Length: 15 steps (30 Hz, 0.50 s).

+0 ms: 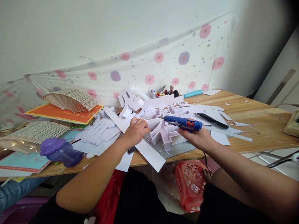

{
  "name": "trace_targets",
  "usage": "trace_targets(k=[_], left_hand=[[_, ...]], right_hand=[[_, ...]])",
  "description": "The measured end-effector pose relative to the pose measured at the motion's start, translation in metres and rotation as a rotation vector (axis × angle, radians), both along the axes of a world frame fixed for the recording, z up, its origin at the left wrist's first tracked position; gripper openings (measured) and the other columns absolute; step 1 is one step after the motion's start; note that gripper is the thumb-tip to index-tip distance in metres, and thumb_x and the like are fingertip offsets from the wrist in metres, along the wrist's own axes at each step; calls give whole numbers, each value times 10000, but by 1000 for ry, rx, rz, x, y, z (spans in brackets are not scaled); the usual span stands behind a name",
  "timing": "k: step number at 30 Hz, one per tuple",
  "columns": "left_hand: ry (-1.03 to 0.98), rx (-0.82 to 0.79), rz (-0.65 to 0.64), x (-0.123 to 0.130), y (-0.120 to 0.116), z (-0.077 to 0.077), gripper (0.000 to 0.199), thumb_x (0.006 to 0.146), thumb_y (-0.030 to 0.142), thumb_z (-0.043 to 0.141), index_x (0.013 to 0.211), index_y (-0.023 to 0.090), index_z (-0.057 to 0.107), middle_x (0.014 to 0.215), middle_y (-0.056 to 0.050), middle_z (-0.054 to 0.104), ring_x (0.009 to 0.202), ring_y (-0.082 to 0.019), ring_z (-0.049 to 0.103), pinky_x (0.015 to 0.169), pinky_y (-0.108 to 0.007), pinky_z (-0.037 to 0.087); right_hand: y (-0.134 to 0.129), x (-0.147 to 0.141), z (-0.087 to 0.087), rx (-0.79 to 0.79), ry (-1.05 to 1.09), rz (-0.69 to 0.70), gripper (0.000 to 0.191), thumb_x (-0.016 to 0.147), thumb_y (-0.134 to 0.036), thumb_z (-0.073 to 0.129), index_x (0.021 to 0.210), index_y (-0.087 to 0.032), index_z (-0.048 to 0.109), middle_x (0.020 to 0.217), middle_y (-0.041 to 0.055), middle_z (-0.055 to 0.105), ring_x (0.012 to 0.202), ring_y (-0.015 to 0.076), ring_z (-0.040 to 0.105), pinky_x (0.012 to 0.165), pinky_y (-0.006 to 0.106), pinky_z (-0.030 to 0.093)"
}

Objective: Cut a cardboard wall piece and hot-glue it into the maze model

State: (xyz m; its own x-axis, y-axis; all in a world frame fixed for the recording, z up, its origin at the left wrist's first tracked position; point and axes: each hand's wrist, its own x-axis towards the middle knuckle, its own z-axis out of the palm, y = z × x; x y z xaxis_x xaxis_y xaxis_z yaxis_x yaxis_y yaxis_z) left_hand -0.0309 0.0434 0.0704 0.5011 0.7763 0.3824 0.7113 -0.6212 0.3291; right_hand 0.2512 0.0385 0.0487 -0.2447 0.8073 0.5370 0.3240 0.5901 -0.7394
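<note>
My right hand (198,138) is wrapped round a blue glue gun (183,123), its nozzle pointing left and a long translucent glue stick (230,133) coming out of its back. Below the nozzle lies a white character-shaped structure (166,140) with upright card walls and open channels. At its left side is my left hand (137,130), with fingers curled and closed; what they hold, if anything, is hidden. A flat white strip (151,155) passes beneath the left hand toward the table's front edge. The structure lies partly over a grey cutting mat (181,151).
White card scraps (100,133) spread leftward. A black utility knife (213,120) lies on the right among card pieces. Folded paper fans (70,99), a purple-lidded cup (62,152) and a white tool box (161,101) stand around. A red plastic basket (190,186) is below the wooden table (263,124).
</note>
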Motion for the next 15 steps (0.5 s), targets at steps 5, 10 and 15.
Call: trace_targets(k=[5,10,15], left_hand=[[-158,-104,-3,-1,2,-6,199,692,100,601,656,280,678,780,-23,556,893,-230,470,1043,-418,121],[-147,-61,-47,-1,4,-12,232,694,80,573,650,282,678,774,-18,587,882,-234,483,1040,-422,141],[-119,-56,-59,-1,8,-16,258,681,65,579,655,294,694,794,-18,616,925,-240,511,1034,-420,147]], right_hand=[[1,0,-1,11,-8,6,106,764,-317,597,709,-244,542,632,13,541,604,201,525,580,379,472],[0,0,0,9,-22,1,130,769,-332,601,703,-241,534,637,15,538,606,198,518,563,369,472],[-2,0,2,-1,-32,17,160,775,-331,588,681,-237,499,621,11,528,586,188,506,549,359,459]])
